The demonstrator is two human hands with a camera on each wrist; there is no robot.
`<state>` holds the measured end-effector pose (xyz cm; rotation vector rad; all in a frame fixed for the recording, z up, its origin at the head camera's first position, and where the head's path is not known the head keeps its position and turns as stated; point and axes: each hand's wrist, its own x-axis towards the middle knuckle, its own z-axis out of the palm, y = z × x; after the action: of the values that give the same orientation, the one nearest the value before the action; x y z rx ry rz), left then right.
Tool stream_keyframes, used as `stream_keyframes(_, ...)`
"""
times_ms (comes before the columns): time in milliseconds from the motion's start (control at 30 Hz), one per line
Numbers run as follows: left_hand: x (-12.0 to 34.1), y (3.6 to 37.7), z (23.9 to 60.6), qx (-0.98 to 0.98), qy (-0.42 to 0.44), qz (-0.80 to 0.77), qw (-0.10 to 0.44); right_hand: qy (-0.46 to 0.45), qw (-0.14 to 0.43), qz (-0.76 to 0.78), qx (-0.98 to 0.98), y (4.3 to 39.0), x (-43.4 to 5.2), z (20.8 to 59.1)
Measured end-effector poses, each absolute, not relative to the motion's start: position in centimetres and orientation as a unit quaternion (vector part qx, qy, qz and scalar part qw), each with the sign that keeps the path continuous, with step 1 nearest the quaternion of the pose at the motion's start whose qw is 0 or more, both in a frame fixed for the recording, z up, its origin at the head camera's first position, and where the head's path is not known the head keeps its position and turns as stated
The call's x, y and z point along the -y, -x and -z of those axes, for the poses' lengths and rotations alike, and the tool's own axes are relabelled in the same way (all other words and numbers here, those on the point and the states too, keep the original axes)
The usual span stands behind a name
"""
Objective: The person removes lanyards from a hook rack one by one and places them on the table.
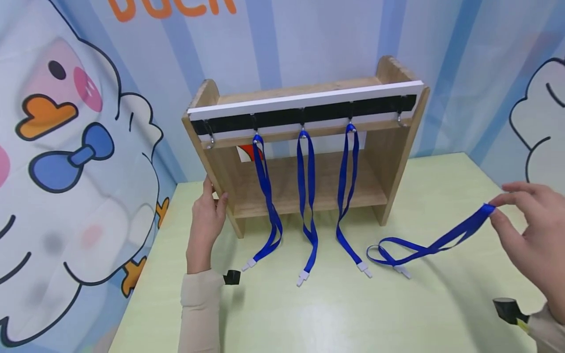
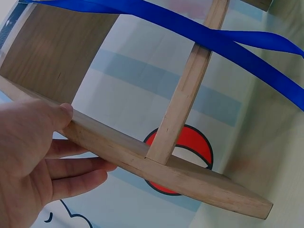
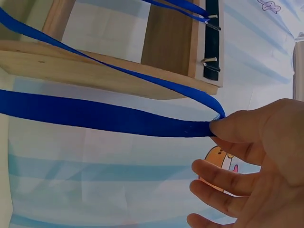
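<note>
**Fourth lanyard lifted toward the rack**

The right hand (image 1: 531, 230) pinches the loop end of a blue lanyard (image 1: 434, 243), its clip trailing on the desk (image 1: 335, 314). The left hand (image 1: 206, 220) grips the wooden rack (image 1: 388, 162) by its side panel. Best to keep the loop spread and the rack braced; the rightmost hook (image 1: 400, 119) hangs bare beside three hung lanyards (image 1: 306, 196).

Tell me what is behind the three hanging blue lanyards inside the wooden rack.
Behind the hanging lanyards the wooden rack shows a bare lower shelf and, through its open back, a red patch of the backdrop. The straps cover narrow strips of it.
</note>
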<state>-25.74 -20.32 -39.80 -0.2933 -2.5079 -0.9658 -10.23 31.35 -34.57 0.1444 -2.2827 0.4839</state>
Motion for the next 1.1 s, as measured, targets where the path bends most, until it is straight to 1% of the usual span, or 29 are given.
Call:
stream_keyframes(200, 20.4, 25.8, 39.8, 0.904, 0.106, 0.351, 0.219, -0.094, 0.342, -0.208, 0.911, 10.3, -30.1, 35.7)
stream_keyframes(533, 20.3, 25.8, 39.7, 0.907, 0.101, 0.347, 0.216, -0.136, 0.258, -0.232, 0.928, 11.7, -28.3, 37.5)
stream_keyframes(767, 20.4, 25.7, 39.8, 0.903, 0.109, 0.356, 0.213, -0.179, 0.227, -0.232, 0.929, 13.5, -27.2, 39.1)
stream_keyframes(1100, 20.5, 25.7, 39.8, 0.903, 0.109, 0.361, 0.204, -0.207, 0.169, -0.223, 0.938, 16.0, -26.1, 40.5)
